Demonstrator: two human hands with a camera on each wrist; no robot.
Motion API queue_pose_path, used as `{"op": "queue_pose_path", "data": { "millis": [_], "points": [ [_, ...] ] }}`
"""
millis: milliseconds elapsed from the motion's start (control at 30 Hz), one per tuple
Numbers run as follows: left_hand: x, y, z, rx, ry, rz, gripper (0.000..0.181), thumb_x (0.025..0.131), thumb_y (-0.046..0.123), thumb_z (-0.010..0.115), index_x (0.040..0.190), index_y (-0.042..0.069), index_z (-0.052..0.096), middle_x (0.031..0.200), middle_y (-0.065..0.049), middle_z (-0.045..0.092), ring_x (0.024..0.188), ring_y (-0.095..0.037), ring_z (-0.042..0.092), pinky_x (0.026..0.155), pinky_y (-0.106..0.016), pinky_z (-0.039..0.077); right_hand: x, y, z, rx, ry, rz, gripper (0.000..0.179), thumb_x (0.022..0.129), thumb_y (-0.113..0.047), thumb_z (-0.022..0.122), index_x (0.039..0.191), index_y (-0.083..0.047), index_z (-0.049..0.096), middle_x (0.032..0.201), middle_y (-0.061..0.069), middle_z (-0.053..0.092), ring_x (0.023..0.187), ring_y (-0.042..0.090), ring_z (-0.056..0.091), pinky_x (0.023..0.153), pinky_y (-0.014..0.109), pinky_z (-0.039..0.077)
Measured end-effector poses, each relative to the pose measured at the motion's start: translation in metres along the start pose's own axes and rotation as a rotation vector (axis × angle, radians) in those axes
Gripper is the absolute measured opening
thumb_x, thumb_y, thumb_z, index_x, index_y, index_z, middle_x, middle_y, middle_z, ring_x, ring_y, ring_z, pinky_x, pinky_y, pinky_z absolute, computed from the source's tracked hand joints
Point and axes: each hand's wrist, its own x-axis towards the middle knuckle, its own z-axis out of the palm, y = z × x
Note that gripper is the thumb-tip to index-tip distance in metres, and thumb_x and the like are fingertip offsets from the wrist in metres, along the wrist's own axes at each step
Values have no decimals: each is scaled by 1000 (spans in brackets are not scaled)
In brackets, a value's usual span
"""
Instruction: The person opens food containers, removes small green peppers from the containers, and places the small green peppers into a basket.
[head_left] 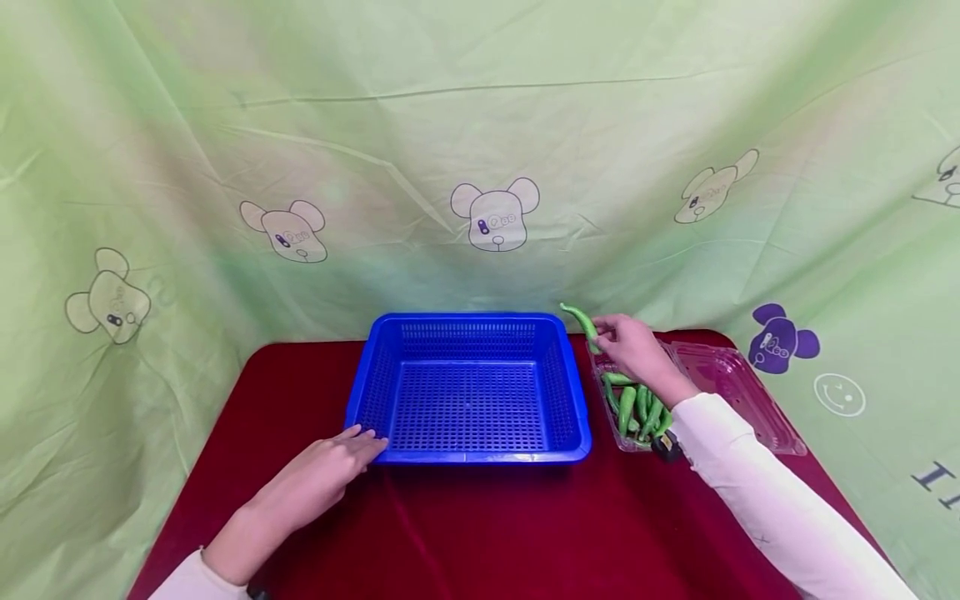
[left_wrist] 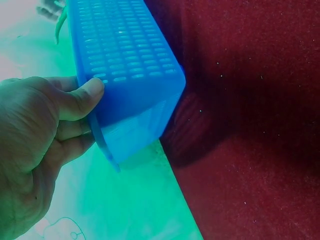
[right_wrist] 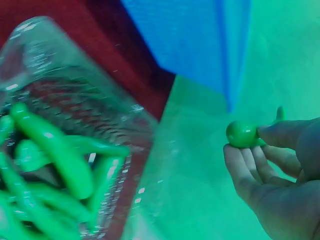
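Observation:
A blue plastic basket [head_left: 480,457] with perforated walls stands on the red cloth. At its near left corner my left hand [head_left: 326,473] grips the rim; the left wrist view shows the thumb [left_wrist: 90,95] against the outer wall and the fingers over the edge. Between thumb and fingertips, my right hand [head_left: 637,350] pinches a green chili pepper [head_left: 580,322], raised above the far end of a clear plastic box [head_left: 609,417]. Several more green peppers [head_left: 627,408] lie in that box. In the right wrist view, the held pepper [right_wrist: 241,134] points its rounded end toward the camera.
The box's clear lid [head_left: 738,392] lies folded back to the right. The box sits just right of the basket with a narrow gap. Red cloth [head_left: 480,533] covers the table, and a green curtain [head_left: 375,167] hangs close behind it.

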Motion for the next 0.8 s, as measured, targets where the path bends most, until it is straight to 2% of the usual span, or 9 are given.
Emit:
{"op": "queue_pose_path", "data": {
  "millis": [100,200,333,433,667,800],
  "points": [
    [0,0,1,2,-1,-4,43,82,-9,75,124,-2,71,121,-18,74,117,-32,71,96,-44,62,8,-14,1,-15,-14,-57,39,99,-5,63,135,10,60,108,24,73,96,33,71,76,32,58],
    [-1,0,1,5,0,-6,43,81,-10,75,123,-2,71,121,-18,74,116,-32,71,96,-44,62,15,-27,5,-43,-29,-109,37,98,-2,63,133,10,61,113,26,70,101,38,70,86,44,62],
    [-2,0,2,8,1,-1,44,80,-11,75,123,-2,71,121,-18,74,116,-32,71,97,-44,62,27,-45,16,-102,-53,-179,35,96,-1,65,130,9,64,117,27,69,108,41,69,99,52,58],
    [-3,0,2,12,5,0,45,80,-11,75,123,-2,71,121,-17,74,116,-31,72,97,-44,62,35,-59,26,-126,-77,-218,34,96,-3,66,128,7,66,117,24,71,110,39,68,102,52,57],
    [0,0,2,18,3,0,45,79,-11,77,122,-2,71,120,-18,75,115,-32,72,96,-44,62,51,-87,51,-161,-129,-306,29,92,2,64,121,3,72,101,15,75,101,31,70,95,45,60],
    [2,0,1,12,-1,-4,46,78,-11,77,122,-2,71,121,-18,74,115,-33,72,94,-44,63,59,-101,66,-198,-173,-319,30,92,3,65,120,3,72,101,14,76,102,29,71,95,43,60]
  ]
}}
